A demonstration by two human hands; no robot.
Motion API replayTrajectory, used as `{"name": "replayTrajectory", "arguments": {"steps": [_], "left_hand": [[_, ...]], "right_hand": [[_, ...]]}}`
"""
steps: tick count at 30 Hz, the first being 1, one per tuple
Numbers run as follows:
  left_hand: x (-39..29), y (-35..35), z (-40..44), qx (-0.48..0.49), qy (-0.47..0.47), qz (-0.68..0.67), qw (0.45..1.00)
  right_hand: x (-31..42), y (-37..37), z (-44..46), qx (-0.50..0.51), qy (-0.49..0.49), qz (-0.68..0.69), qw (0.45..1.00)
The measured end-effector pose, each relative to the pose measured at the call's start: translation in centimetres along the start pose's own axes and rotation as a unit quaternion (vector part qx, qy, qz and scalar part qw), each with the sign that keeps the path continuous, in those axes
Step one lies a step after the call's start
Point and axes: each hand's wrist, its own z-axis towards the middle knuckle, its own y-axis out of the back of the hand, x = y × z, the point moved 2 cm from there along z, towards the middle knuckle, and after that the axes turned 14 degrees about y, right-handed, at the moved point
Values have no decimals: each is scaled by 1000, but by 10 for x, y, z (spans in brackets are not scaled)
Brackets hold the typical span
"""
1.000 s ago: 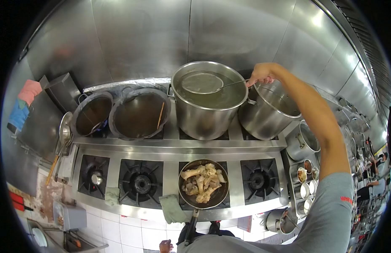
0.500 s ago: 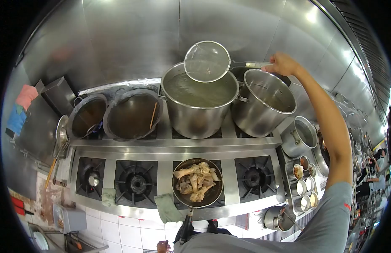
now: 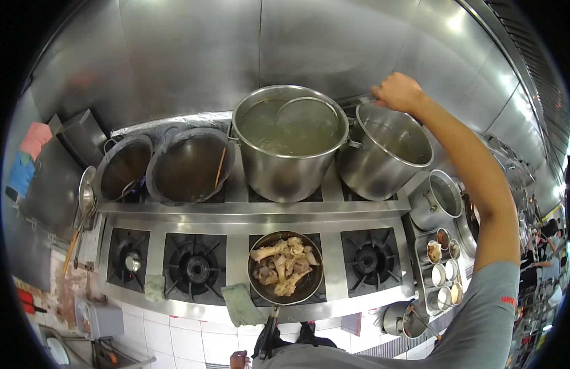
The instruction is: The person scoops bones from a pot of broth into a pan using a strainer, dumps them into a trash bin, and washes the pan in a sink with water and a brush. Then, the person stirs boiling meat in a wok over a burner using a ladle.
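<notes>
My right hand (image 3: 397,92) is closed around the handle of a round mesh strainer (image 3: 309,114), reaching over the back right of the stove. The strainer's mesh is dipped in the cloudy, greenish liquid of a large steel stockpot (image 3: 285,175), with part of its rim showing. Just below that hand stands a second steel pot (image 3: 377,175) with liquid inside. At the bottom edge my left hand (image 3: 239,360) shows only in part, low beside a frying pan's black handle and apart from it; its fingers are unclear. The frying pan (image 3: 314,289) holds cooked meaty bones.
Two dark pans (image 3: 151,178) of brown liquid stand at the back left, one with a wooden stick. Green cloths (image 3: 241,304) hang over the stove's front edge. To the right are a smaller pot (image 3: 429,209) and a tray of seasoning containers (image 3: 424,270). Ladles (image 3: 85,197) hang at left.
The strainer has gone down from above the stockpot into its liquid. My right hand has shifted slightly left, still gripping the handle. The left hand stays low.
</notes>
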Motion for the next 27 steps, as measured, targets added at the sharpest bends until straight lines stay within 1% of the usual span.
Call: {"name": "replayTrajectory", "arguments": {"steps": [1, 3, 4, 6, 7, 8, 9, 10, 11, 12, 13, 15, 16, 18, 19, 21, 22, 23, 24, 25, 27], "left_hand": [[4, -1, 0, 1, 0, -2, 1000], [14, -1, 3, -53, -7, 60, 997], [17, 0, 6, -53, -7, 58, 997], [27, 6, 22, -13, -1, 42, 999], [28, 8, 25, -8, 17, 50, 999], [22, 6, 17, -9, 16, 48, 999], [16, 3, 7, -20, -5, 53, 998], [12, 2, -1, -32, -25, 58, 997], [8, 2, -5, -33, -26, 59, 997], [6, 2, -2, -26, -12, 31, 999], [3, 3, 1, -19, 2, 3, 1000], [-1, 4, 10, -15, -5, 3, 1000], [-1, 6, 13, -10, -11, 3, 1000], [-3, 5, 10, -27, -29, -10, 999], [-5, 3, 9, -20, -24, -11, 999], [-8, 2, 5, -14, -19, -13, 1000], [-9, 1, -1, -25, -13, -8, 1000], [-8, 1, -3, -37, -7, -3, 999], [-9, 3, -4, -38, -6, -2, 999], [-11, 5, -5, -38, -11, 18, 999], [-7, 7, -6, -38, -15, 38, 998]], "right_hand": [[-2, 5, -2, -1, 2, -2, 1000], [4, 19, -8, 21, 31, 60, 997], [6, 22, -9, 19, 32, 59, 998], [11, 26, -10, 16, 10, 200, 980], [14, 29, -8, 14, 11, 199, 980], [18, 29, -6, 47, -2, 267, 963], [21, 28, -3, 80, -15, 334, 939], [22, 18, 3, 79, -15, 335, 939], [25, 1, 12, 87, -14, 410, 908], [27, -3, 15, 94, -12, 483, 871], [28, -5, 17, 93, -13, 483, 871], [38, 2, 24, 180, -116, 624, 752], [45, 4, 27, 179, -117, 625, 751], [57, 2, 31, 155, -166, 717, 659], [58, -2, 32, 154, -167, 717, 659], [55, -12, 36, 154, -196, 738, 626], [52, -16, 36, 154, -196, 739, 626], [46, -18, 34, 133, -204, 742, 625], [43, -21, 31, 113, -212, 744, 623], [40, -24, 28, 114, -212, 745, 622], [31, -15, 15, 83, -226, 702, 671]]}}
